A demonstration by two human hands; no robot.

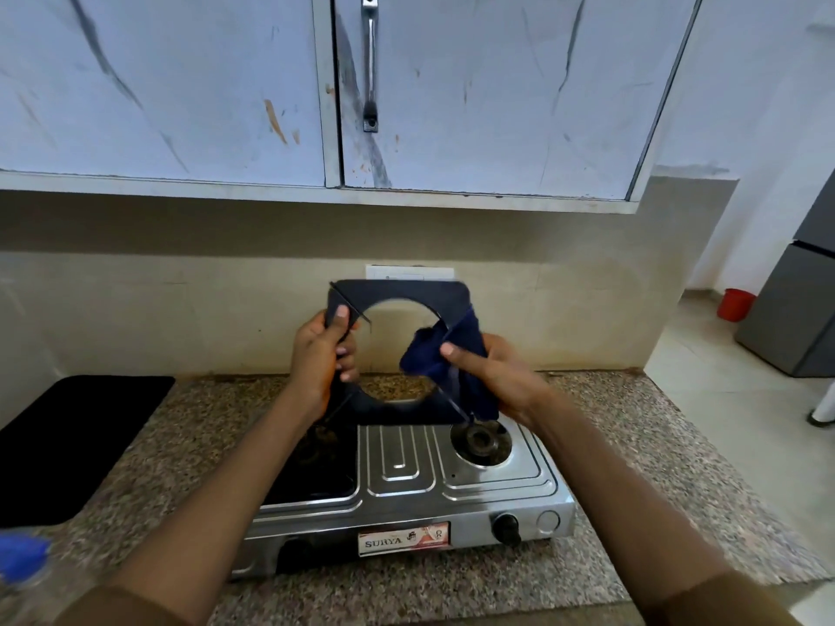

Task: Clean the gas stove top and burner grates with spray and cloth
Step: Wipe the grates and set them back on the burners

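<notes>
Two hands hold one black square grate (397, 293) upright in the air above the stove (406, 485). Left hand (318, 354) grips its left edge. Round central opening, thin prongs. Right hand (492, 375) presses a dark blue cloth (452, 359) around its right edge. Right burner (481, 440) uncovered.

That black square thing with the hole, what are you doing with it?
A person is cleaning a burner grate from the gas stove. The left hand holds the grate up in the air above the stove, and the right hand rubs its right side with a dark blue cloth. The right burner sits bare where a grate would go. A spray bottle's blue top shows at the left edge, on the counter.
</notes>
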